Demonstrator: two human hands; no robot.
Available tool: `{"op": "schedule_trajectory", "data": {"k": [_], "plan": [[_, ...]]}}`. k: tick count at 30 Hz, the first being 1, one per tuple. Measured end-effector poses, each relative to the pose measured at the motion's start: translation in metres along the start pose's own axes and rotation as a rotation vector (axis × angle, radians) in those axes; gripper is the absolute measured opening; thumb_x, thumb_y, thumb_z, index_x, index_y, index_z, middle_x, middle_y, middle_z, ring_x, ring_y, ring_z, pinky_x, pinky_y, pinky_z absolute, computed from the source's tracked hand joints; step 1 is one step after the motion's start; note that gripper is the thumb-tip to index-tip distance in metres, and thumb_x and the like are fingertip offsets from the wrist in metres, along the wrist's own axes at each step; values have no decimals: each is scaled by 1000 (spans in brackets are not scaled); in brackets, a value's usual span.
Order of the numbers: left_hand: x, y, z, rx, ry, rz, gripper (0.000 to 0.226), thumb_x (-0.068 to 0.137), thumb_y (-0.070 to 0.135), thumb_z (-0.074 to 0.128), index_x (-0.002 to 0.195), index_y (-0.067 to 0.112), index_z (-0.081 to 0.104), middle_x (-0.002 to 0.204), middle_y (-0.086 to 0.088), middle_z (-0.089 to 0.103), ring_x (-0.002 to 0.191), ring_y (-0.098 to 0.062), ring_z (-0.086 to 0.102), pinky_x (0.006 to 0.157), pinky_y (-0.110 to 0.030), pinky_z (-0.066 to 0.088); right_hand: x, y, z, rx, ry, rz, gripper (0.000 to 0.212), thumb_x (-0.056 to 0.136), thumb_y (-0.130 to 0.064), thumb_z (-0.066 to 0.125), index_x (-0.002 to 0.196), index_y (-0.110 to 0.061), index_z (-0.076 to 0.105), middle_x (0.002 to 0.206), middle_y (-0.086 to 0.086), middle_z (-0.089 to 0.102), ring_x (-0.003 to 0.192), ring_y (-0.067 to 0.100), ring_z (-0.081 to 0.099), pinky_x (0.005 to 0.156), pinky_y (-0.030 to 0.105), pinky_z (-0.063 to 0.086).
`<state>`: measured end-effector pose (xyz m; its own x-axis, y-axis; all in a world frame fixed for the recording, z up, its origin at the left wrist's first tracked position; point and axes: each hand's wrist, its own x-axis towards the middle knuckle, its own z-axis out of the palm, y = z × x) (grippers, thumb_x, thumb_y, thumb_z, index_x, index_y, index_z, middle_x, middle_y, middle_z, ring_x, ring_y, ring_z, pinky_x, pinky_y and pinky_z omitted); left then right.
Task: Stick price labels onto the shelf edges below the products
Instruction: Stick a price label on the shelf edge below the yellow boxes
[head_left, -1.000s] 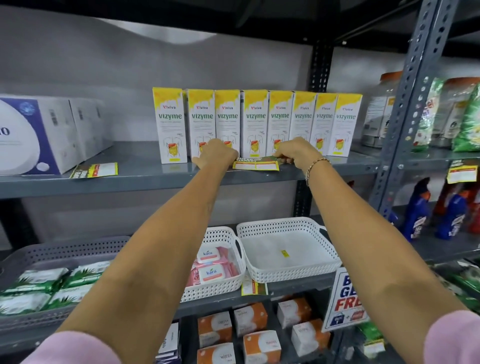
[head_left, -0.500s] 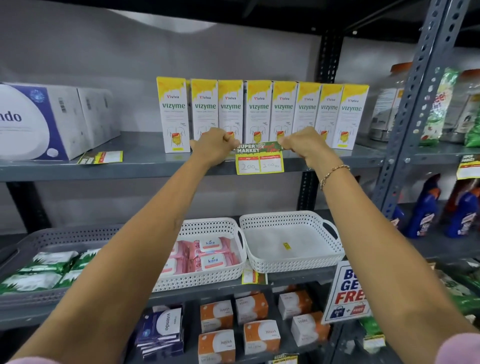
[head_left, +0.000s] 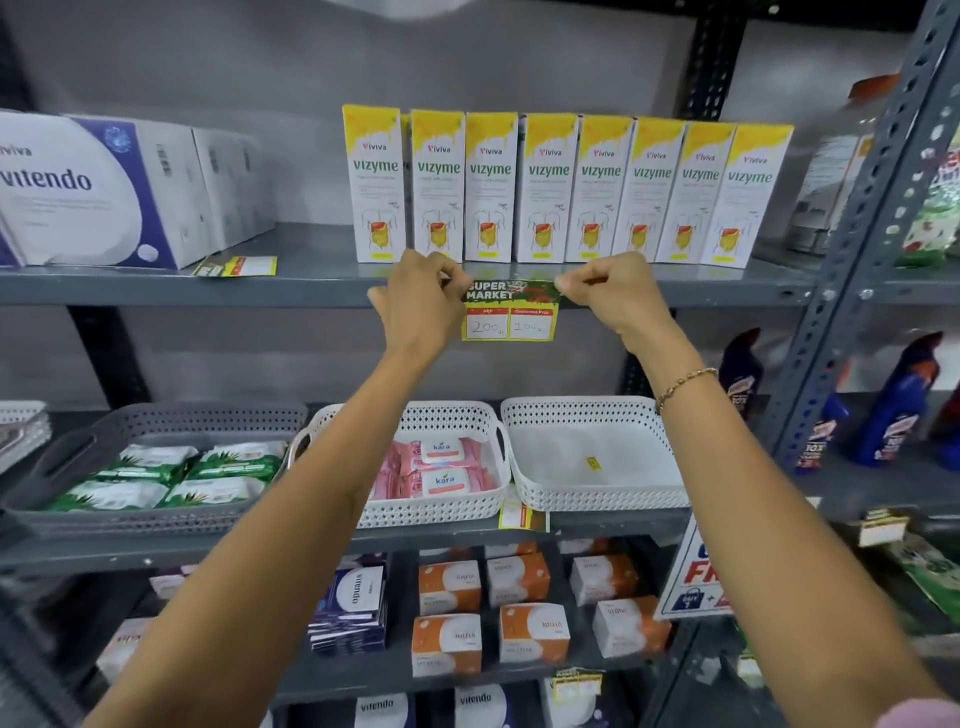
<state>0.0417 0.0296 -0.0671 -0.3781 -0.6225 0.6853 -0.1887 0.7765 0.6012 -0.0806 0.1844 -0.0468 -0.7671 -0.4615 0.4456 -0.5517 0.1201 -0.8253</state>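
A yellow and green price label (head_left: 510, 310) hangs over the front edge of the grey upper shelf (head_left: 156, 291), right below a row of several yellow and white Vizyme boxes (head_left: 548, 189). My left hand (head_left: 423, 301) pinches the label's top left corner. At the top right corner my right hand (head_left: 608, 288) pinches it too. The label faces me, with handwritten prices in two white fields.
Another label (head_left: 236, 266) lies flat on the shelf beside the white Vitendo boxes (head_left: 98, 189). Below stand a grey basket of green packs (head_left: 156, 467), a white basket of pink packs (head_left: 441, 467), an empty white basket (head_left: 592, 457). A grey upright (head_left: 857, 234) rises at right.
The label lay flat on the shelf top a second ago. Both hands pulled it forward and folded it down over the shelf's front edge.
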Motion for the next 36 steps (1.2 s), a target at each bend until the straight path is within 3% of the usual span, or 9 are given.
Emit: {"op": "schedule_trajectory", "data": {"k": [4, 8, 15, 19, 23, 27, 32, 36], "plan": [[-7, 2, 7, 4, 56, -2, 15, 85, 16, 61, 73, 25, 65, 83, 4, 59, 80, -18, 51, 78, -37, 26, -2, 6, 2, -66, 34, -23, 5, 83, -15, 70, 83, -11, 72, 81, -4, 65, 81, 6, 59, 79, 25, 43], [-16, -2, 18, 45, 104, 44, 8, 86, 27, 63, 82, 23, 67, 98, -2, 56, 96, -20, 48, 81, -34, 22, -5, 14, 7, -161, 112, -85, 10, 85, -20, 68, 87, -12, 73, 83, -3, 67, 79, 8, 59, 75, 25, 45], [-21, -7, 27, 90, 176, 102, 9, 88, 28, 62, 84, 21, 67, 99, -1, 55, 97, -20, 47, 81, -32, 19, -7, 20, 15, -285, 215, -210, 13, 84, -20, 67, 80, -9, 73, 79, 2, 70, 70, 10, 58, 69, 24, 46], [-20, -8, 30, 126, 176, 122, 10, 90, 28, 58, 87, 21, 65, 102, -2, 55, 96, -20, 48, 82, -33, 19, -6, 22, 16, -287, 223, -252, 14, 84, -19, 67, 78, -7, 72, 80, 6, 69, 76, 12, 56, 73, 26, 46], [-20, -10, 31, 136, 153, 129, 11, 92, 26, 55, 88, 20, 63, 102, -3, 53, 95, -21, 47, 81, -33, 20, -5, 24, 16, -296, 173, -240, 10, 86, -15, 65, 79, -7, 69, 79, 0, 58, 77, 13, 51, 74, 25, 41], [-21, -9, 33, 119, 144, 128, 9, 91, 19, 54, 86, 19, 61, 99, -4, 52, 93, -22, 45, 80, -33, 19, -5, 24, 15, -284, 150, -229, 13, 87, -10, 62, 76, -5, 66, 67, -17, 44, 82, 13, 47, 77, 25, 36], [-20, -8, 35, 131, 159, 122, 9, 92, 21, 53, 87, 19, 61, 100, -4, 52, 91, -21, 45, 80, -32, 18, -3, 25, 16, -253, 169, -194, 16, 87, -12, 64, 72, -16, 62, 79, -3, 54, 76, 10, 50, 75, 23, 39], [-19, -8, 37, 144, 174, 117, 11, 93, 24, 52, 88, 19, 60, 100, -4, 52, 91, -21, 45, 80, -32, 18, -2, 24, 18, -235, 207, -205, 18, 85, -12, 65, 67, -13, 62, 67, -18, 46, 79, 11, 51, 75, 25, 40]]}}
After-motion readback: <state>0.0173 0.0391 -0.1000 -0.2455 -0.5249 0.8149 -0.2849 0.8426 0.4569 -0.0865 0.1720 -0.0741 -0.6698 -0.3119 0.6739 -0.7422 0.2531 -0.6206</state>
